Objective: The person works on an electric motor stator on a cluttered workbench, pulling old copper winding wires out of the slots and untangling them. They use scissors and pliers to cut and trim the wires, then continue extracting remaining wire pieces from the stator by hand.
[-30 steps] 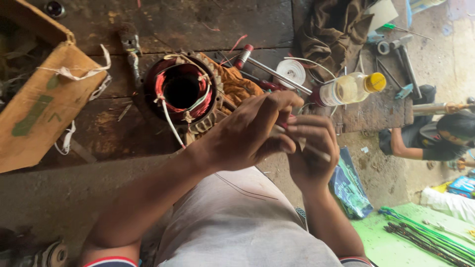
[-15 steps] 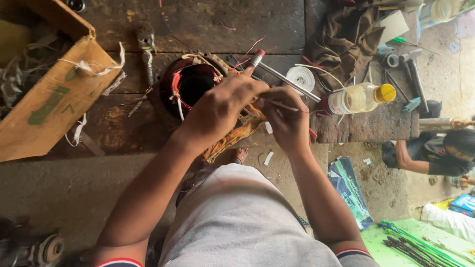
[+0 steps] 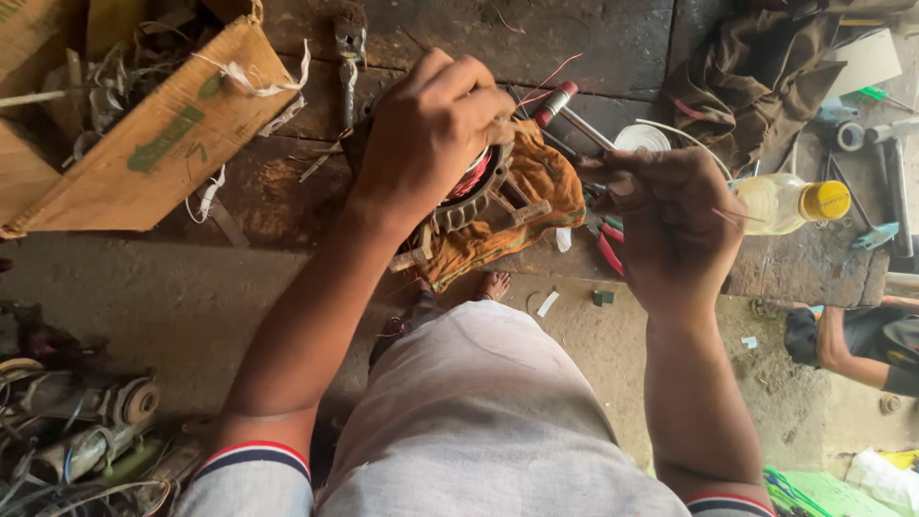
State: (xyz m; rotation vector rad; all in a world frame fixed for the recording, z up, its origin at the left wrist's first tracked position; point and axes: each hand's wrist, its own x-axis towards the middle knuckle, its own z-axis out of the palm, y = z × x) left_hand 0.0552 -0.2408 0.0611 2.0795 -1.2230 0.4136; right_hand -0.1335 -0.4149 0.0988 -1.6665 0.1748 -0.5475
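A round metal motor stator (image 3: 476, 185) with red windings lies on an orange cloth (image 3: 536, 196) on the dark wooden workbench (image 3: 278, 182). My left hand (image 3: 428, 129) lies over the stator and covers most of it, fingers curled on its top. Just right of the stator, my right hand (image 3: 667, 225) is closed around a thin stick-like tool; thin wires (image 3: 742, 217) stick out past its fingers. A red-handled screwdriver (image 3: 565, 105) lies behind the stator.
A cardboard box (image 3: 144, 134) of scraps sits at the left. A yellow-capped bottle (image 3: 790, 203), a white tape roll (image 3: 643, 139), a brown cloth heap (image 3: 756, 67) and hand tools (image 3: 885, 182) lie at the right. Another person's arm (image 3: 852, 349) shows at the right edge. Motor parts (image 3: 86, 421) lie bottom left.
Both hands were together, working a thin wire in front of the stator. Now my left hand has moved onto the stator and my right hand has drawn away to the right.
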